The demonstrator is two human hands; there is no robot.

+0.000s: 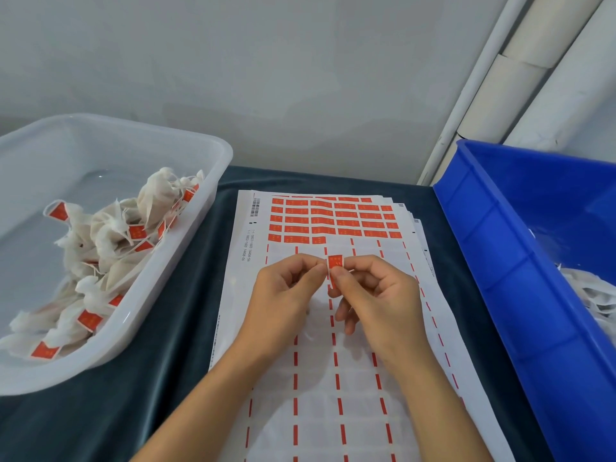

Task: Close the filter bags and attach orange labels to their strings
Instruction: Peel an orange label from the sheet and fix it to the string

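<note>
Orange label (335,262): pinched between both hands above the middle of the sheet, long axis upright in the view, top edge pointing away from the person; it looks folded or half-folded, probably round a string, though no string or bag can be made out in the grip.
Left hand (286,295): fingers curled, thumb and forefinger pinching the label's left edge, likely to steady it while the halves are pressed together.
Right hand (373,295): thumb and forefinger clamped on the label's lower right part, remaining fingers loosely curled beneath; it seems to do the pressing.
Label sheet (320,378): top of a stack lying lengthwise on the desk, directly under the hands so that the next label is close; near rows already peeled to white backing with red dashed columns, unused orange labels (330,220) left only in the far rows.
Desk (166,361): covered in dark teal cloth.
Blue bin (500,261): at the right edge, holding white filter bags (596,295) with no labels visible, by my reading the supply.
Clear tub (186,255): at the left, holding closed bags with orange tags (110,248), presumably the finished pile, within reach of the left hand.
Wall side: pale wall and white pipes behind.
</note>
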